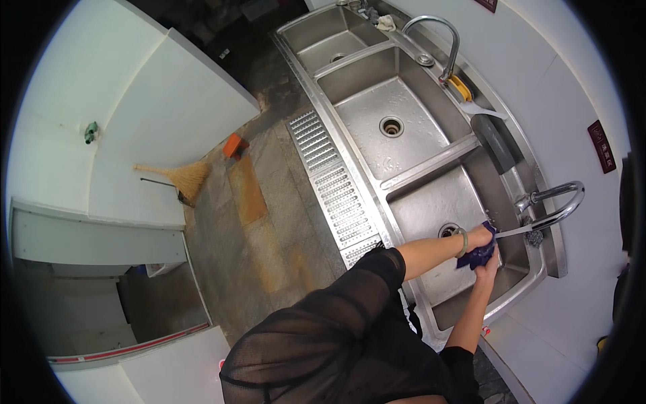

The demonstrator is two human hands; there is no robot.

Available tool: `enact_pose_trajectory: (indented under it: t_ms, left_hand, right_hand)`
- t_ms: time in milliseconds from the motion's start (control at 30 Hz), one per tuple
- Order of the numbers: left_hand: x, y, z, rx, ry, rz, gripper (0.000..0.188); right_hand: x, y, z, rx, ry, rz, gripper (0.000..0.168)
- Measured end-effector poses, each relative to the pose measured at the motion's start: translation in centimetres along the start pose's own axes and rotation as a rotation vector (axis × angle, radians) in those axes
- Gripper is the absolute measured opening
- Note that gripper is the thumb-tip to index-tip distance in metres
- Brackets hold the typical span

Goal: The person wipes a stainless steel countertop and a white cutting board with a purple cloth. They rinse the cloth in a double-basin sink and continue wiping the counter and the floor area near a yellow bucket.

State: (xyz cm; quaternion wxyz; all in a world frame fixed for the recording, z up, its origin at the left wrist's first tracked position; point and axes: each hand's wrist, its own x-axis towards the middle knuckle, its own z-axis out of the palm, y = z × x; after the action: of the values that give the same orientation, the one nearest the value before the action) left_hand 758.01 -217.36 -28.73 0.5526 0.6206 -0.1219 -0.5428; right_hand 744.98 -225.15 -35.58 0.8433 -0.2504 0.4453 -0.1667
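Observation:
Over the nearest basin of a stainless steel sink (434, 298), a dark purple cloth (479, 256) is bunched between both hands. My left hand (479, 238), with a green bangle at the wrist, grips its upper part. My right hand (487, 266) holds the lower side, its fingers partly hidden by the fabric. A chrome gooseneck faucet (568, 207) reaches over the basin, and a stream of water (512, 232) meets the cloth. The basin's drain (448, 231) shows just behind the left wrist. Beside the faucet base lies a steel wool scourer (534, 236).
Two more basins adjoin, the middle one (373, 116) wet with drops. On the back ledge are a second faucet (454, 45), a yellow-handled brush (460, 88) and a dark grey board-like piece (492, 144). A perforated metal grate (343, 204), straw broom (189, 178) and orange stool (234, 146) are on the floor.

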Motion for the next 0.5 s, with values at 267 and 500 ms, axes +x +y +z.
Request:
enact_pose_trajectory:
  t_ms: [267, 500]
  left_hand:
    - [0.7, -0.9, -1.5, -0.252, 0.242, 0.094, 0.043]
    - [-8.1, 3.0, 4.8, 0.747, 0.171, 0.288, 0.028]
  right_hand:
    - [-0.9, -1.1, 1.3, 0.128, 0.211, 0.298, 0.045]
    - [2.6, 2.4, 0.2, 0.25, -0.79, -0.006, 0.05]
